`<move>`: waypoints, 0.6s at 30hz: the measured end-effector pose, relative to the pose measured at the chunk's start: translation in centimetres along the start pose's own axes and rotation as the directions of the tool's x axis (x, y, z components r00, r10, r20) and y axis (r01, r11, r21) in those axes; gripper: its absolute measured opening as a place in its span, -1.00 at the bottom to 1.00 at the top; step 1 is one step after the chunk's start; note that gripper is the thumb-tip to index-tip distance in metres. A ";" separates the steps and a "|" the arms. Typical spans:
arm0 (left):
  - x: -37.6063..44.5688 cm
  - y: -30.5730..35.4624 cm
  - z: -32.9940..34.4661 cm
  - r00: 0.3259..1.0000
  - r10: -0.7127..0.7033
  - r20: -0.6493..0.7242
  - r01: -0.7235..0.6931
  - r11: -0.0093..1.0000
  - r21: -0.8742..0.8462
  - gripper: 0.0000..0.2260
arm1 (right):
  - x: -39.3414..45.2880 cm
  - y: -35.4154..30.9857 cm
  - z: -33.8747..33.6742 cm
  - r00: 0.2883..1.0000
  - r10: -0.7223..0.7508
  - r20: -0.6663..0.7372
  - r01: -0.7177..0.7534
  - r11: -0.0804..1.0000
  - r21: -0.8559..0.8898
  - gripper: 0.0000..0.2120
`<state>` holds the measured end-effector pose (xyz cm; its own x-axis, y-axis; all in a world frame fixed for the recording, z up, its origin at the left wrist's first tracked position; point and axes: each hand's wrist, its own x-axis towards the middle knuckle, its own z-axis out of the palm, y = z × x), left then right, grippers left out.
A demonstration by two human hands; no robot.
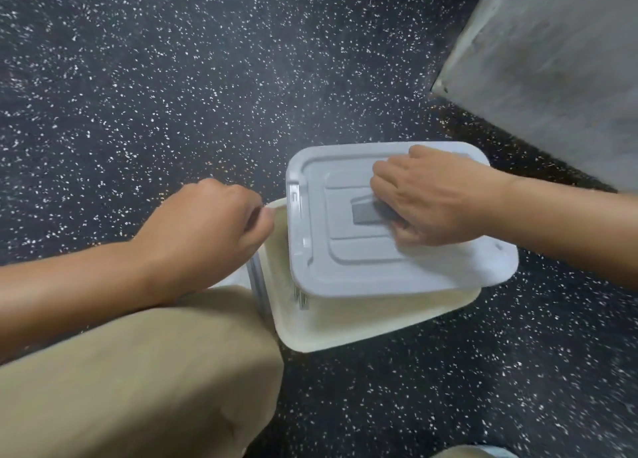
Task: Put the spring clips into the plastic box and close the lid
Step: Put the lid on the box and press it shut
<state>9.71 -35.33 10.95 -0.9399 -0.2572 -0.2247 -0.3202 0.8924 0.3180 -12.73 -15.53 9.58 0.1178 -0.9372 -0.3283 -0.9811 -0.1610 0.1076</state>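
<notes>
A cream plastic box (345, 333) stands on the dark speckled floor in front of me. Its white lid (362, 267) lies skewed over the top, shifted right and away, so a strip of the box opening shows along the left and near sides. My right hand (435, 198) grips the grey handle (366, 212) in the middle of the lid. My left hand (210, 230) pinches the box's left rim. Metal ends of spring clips (301, 297) peek out under the lid's near left corner; the rest of the inside is hidden.
My bent knee in beige trousers (138, 371) fills the lower left, touching the box's left side. A grey concrete block or wall base (552, 60) stands at the upper right. Speckled floor (172, 95) stretches to the left and beyond the box.
</notes>
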 end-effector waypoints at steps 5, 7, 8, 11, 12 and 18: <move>-1.4 -0.2 0.3 0.984 -0.131 0.122 0.133 0.991 -0.002 -0.53 | 0.0 -2.9 0.0 0.998 0.045 -0.035 -0.047 0.998 -0.039 -0.73; -1.9 -0.5 0.6 0.964 -0.186 0.191 0.187 0.982 0.013 -0.51 | 0.3 -4.1 0.0 0.998 0.052 -0.025 -0.053 0.998 -0.036 -0.73; -2.1 -0.8 0.8 0.950 -0.209 0.233 0.213 0.977 0.005 -0.51 | 0.4 -4.7 0.0 0.998 0.055 -0.022 -0.055 0.998 -0.026 -0.73; -2.4 -1.3 1.6 0.898 -0.270 0.347 0.310 0.948 -0.067 -0.61 | 1.0 -6.2 -0.2 0.998 0.065 -0.005 -0.065 0.998 -0.010 -0.75; -2.2 -1.4 2.0 0.880 -0.292 0.375 0.348 0.933 -0.090 -0.62 | 1.1 -6.6 -0.3 0.998 0.070 0.004 -0.070 0.997 -0.013 -0.75; -1.3 -1.6 3.6 0.780 -0.364 0.510 0.539 0.804 -0.251 -0.46 | 0.8 -7.8 -0.7 0.997 0.068 0.033 -0.068 0.998 -0.003 -0.76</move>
<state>11.89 -35.06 7.47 -0.5558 -0.3357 -0.7605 -0.7939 0.4856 0.3658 -4.90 -15.23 9.14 0.0453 -0.9351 -0.3514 -0.9864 -0.0975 0.1325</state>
